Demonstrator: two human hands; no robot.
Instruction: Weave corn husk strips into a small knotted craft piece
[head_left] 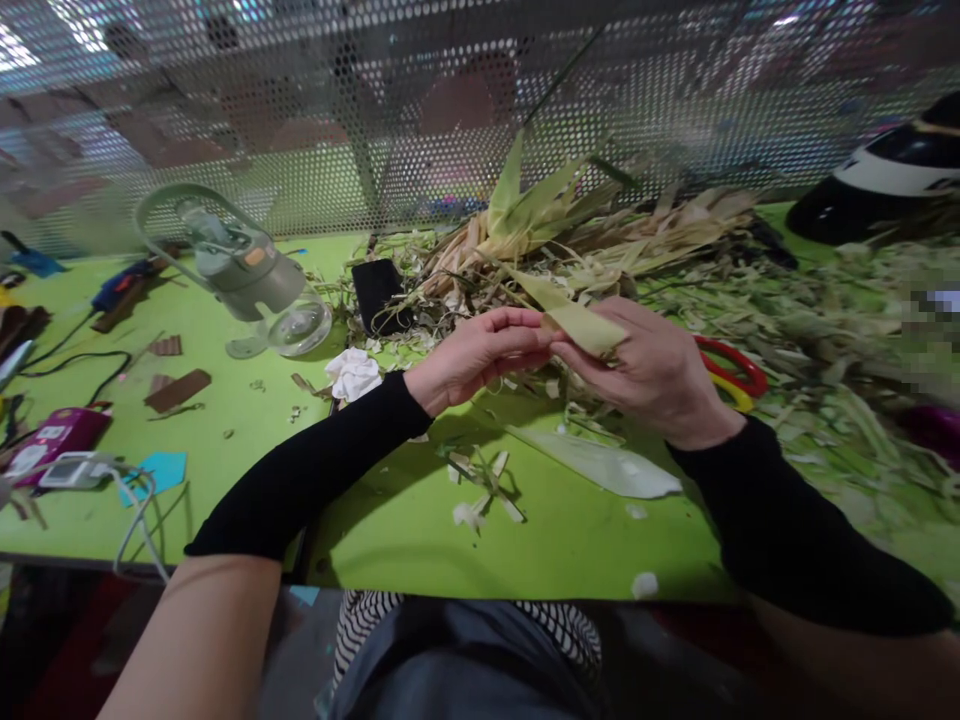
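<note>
Pale yellow-green leaf strip [583, 326] is pinched between both hands above the green table [390, 530]: the left hand [480, 355] closes thumb and fingers on one end, and the right hand [649, 372] grips the other. Red-and-yellow scissors [739, 378] lie just behind the right hand, with a heap of dry husks [585, 235] beyond both hands. Well off to the left, a pink device [52, 435] carries a white label too small to read.

Obscured parts, right side.
The right hand [651, 375] covers part of the scissors [739, 374]; the blurred patch [927, 306] beyond is illegible.
</note>
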